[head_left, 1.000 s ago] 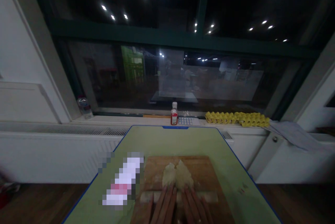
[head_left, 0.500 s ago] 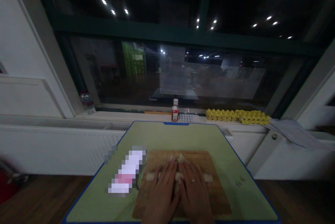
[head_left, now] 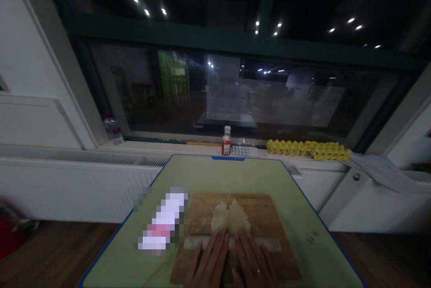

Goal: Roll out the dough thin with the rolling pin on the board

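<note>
On a wooden cutting board (head_left: 279,263) lies a flattened, pale sheet of dough (head_left: 232,216) with ragged edges. A light rolling pin (head_left: 272,245) lies crosswise over the dough's near part, its two ends showing on either side. My left hand (head_left: 212,256) rests flat on the pin, fingers stretched forward. Beside it, my right hand (head_left: 254,261), with a ring on one finger, also lies flat across the pin. Both sets of fingertips reach the near edge of the visible dough. Whatever dough is under the palms stays hidden.
The board sits on a green mat (head_left: 229,173) with a blue rim. Left of it lies a pixelated pale item (head_left: 164,223). Along the windowsill stand a small bottle with red liquid (head_left: 226,142), yellow egg cartons (head_left: 308,148) and a clear plastic bottle (head_left: 113,130).
Both hands have drawn back toward me along with the rolling pin. More of the flattened dough shows beyond the fingertips. The camera view has shifted slightly.
</note>
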Action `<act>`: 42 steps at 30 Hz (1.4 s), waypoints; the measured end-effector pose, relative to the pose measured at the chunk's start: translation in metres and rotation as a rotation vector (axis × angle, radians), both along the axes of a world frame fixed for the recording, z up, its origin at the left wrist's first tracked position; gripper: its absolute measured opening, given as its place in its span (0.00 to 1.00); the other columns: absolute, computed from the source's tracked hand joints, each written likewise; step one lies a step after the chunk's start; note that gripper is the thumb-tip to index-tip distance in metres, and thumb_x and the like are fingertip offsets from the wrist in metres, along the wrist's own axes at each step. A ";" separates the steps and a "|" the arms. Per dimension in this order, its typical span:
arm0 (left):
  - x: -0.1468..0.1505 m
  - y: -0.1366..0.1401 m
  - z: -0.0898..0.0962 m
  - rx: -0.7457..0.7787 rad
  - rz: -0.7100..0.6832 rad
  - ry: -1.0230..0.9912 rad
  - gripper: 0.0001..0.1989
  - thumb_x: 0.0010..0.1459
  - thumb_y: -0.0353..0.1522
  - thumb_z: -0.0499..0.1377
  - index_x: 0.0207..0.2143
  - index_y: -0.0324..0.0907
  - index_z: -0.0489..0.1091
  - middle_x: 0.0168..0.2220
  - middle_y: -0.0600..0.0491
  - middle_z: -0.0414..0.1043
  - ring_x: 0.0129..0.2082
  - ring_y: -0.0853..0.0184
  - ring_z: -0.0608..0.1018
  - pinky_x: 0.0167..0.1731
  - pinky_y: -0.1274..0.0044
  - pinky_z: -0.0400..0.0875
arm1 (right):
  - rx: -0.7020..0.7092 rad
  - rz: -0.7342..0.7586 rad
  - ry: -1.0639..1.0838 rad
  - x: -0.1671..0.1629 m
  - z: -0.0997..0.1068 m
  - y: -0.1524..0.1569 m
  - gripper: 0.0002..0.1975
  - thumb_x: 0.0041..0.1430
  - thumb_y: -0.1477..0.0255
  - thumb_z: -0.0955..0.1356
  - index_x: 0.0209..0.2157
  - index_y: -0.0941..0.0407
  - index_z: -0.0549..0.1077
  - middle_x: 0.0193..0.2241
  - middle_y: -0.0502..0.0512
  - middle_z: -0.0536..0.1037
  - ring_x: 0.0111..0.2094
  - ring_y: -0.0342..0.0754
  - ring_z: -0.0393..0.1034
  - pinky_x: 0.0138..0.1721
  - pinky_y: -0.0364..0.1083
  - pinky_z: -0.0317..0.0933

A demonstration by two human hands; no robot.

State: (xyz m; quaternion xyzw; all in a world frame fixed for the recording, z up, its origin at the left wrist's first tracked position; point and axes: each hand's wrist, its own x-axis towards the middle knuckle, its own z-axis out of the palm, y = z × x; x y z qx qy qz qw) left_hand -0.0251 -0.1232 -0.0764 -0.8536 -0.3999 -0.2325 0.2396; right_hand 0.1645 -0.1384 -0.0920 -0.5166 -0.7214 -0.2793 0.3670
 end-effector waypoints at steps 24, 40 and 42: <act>0.003 0.006 -0.002 -0.085 0.019 -0.047 0.43 0.58 0.24 0.48 0.71 0.46 0.31 0.64 0.56 0.62 0.63 0.65 0.66 0.61 0.72 0.58 | -0.046 0.013 -0.004 0.003 0.004 0.006 0.32 0.67 0.61 0.60 0.69 0.50 0.49 0.56 0.49 0.73 0.53 0.49 0.71 0.53 0.49 0.61; 0.023 0.035 0.052 -0.200 0.020 -0.129 0.35 0.62 0.33 0.51 0.70 0.40 0.46 0.67 0.49 0.56 0.65 0.58 0.61 0.61 0.63 0.58 | -0.201 -0.004 0.097 -0.006 0.047 0.044 0.21 0.69 0.67 0.58 0.60 0.56 0.67 0.59 0.52 0.70 0.60 0.51 0.62 0.59 0.53 0.56; 0.019 0.025 0.036 -0.137 -0.019 -0.116 0.38 0.61 0.33 0.51 0.71 0.39 0.42 0.68 0.48 0.56 0.66 0.58 0.59 0.62 0.64 0.55 | -0.130 0.013 0.022 -0.001 0.034 0.034 0.23 0.67 0.66 0.60 0.61 0.56 0.66 0.59 0.51 0.70 0.59 0.50 0.64 0.58 0.51 0.57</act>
